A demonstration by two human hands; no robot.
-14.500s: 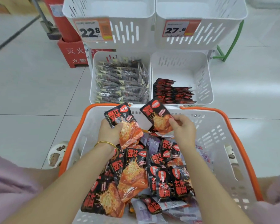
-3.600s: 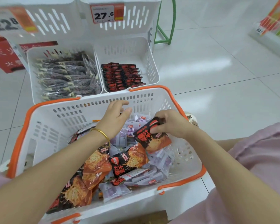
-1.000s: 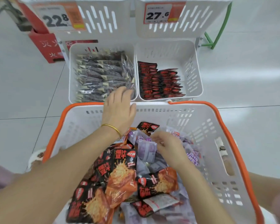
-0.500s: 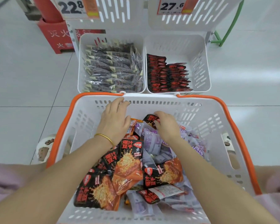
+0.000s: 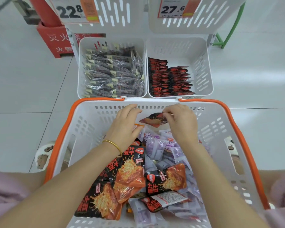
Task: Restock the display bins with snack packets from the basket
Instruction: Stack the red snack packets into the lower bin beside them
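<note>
A white basket with orange rim (image 5: 247, 145) holds several black-and-orange snack packets (image 5: 130, 171) and pale purple packets (image 5: 156, 145). My right hand (image 5: 181, 124) pinches one black-and-orange packet (image 5: 152, 120) lifted above the pile near the basket's far wall. My left hand (image 5: 123, 127) hovers beside it with fingers loosely curled, holding nothing that I can see. Beyond the basket, the lower right display bin (image 5: 202, 66) holds rows of the same black-red packets (image 5: 168, 79); the lower left bin (image 5: 81, 66) is full of dark clear-wrapped packets (image 5: 112, 73).
Two upper white bins carry price tags, 22.8 (image 5: 71, 10) and 27.6 (image 5: 173, 8). A red fire-extinguisher stand (image 5: 54, 40) sits at back left, and a green frame leg (image 5: 227, 30) at back right. Grey tiled floor surrounds the rack.
My right hand has raised a black-and-orange packet out of the pile toward the basket's far wall. My left hand shifted slightly forward alongside it.
</note>
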